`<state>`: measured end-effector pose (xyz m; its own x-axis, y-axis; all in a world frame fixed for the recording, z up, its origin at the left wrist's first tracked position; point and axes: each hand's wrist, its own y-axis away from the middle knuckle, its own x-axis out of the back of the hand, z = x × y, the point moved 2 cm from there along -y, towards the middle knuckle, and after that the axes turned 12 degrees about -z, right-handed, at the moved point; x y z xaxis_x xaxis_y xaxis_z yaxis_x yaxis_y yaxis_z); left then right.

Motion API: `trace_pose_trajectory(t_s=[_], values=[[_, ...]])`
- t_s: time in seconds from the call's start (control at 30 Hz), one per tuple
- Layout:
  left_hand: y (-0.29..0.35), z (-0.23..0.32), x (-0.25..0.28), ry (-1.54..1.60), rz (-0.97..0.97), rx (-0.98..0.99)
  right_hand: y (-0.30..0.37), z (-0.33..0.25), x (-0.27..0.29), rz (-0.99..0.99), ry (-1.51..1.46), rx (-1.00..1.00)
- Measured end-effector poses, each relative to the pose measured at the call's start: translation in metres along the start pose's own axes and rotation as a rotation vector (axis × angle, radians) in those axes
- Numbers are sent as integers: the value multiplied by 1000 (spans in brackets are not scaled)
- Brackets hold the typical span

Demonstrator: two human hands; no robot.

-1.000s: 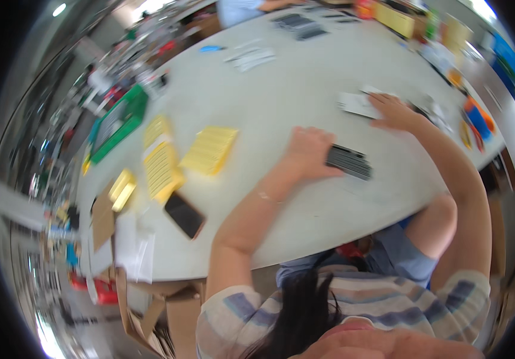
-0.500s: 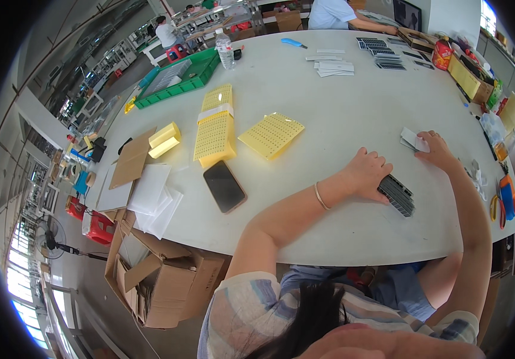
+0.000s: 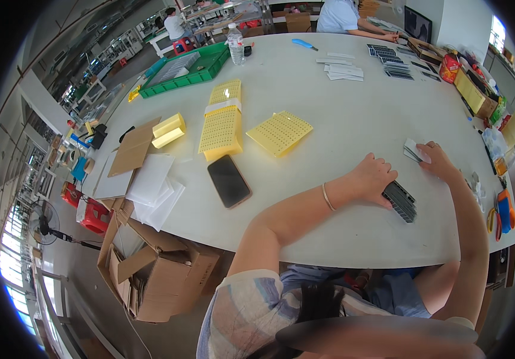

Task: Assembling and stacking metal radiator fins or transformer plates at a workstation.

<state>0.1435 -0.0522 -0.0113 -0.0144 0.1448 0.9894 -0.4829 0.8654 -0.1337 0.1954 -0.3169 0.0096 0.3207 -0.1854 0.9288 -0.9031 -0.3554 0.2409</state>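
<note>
My left hand (image 3: 374,179), a bangle on its wrist, is closed around the upper left end of a stack of dark grey strips (image 3: 402,204) lying on the table. To the right, my right hand (image 3: 439,161) has its fingertips on a few small white cards (image 3: 413,149), slightly fanned on the tabletop. Part of the cards is hidden under those fingers. A short gap of bare table separates the cards from the dark stack.
Yellow dotted sheets (image 3: 280,133), a banded yellow stack (image 3: 221,122) and a phone (image 3: 229,181) lie left. A green tray (image 3: 206,76) and water bottle (image 3: 236,45) stand farther back. Orange-handled scissors (image 3: 504,210) lie right. An open carton (image 3: 164,278) stands below the table's left edge.
The whole view has shifted a little. Both hands keep nearly the same places, the left on the dark strips and the right on the white cards.
</note>
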Motion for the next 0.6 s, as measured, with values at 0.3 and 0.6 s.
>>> trace_pose_trajectory(t_s=[0.3, 0.6], values=[[-1, 5, 0, 18, -27, -60, 7, 11, -17, 162, 91, -108], [1, 4, -1, 33, -11, -70, 16, -18, -12, 89, -59, -109]])
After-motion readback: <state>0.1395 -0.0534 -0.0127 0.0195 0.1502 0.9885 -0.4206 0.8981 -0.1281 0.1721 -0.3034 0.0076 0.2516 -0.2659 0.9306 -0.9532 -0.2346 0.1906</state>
